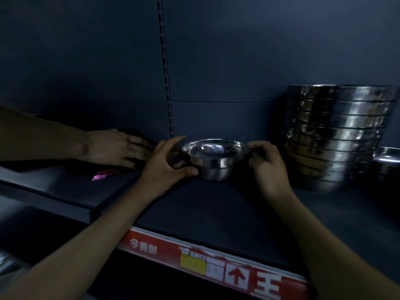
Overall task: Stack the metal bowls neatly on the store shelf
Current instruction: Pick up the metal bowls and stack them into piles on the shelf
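Both hands on a small bowl stack at shelf centre

Left hand point(166, 163) and right hand point(267, 164) pinch the bowls point(213, 160) with curled fingers; tall stack point(337, 135) at 3 o'clock; third hand point(114, 148) at 9; red strip point(216, 269) at 6 shows "王" and an arrow

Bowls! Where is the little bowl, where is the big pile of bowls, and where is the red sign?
little bowl point(213, 164): head view, shiny outer side.
big pile of bowls point(337, 137): head view, middle of the pile.
red sign point(151, 246): head view, left part.
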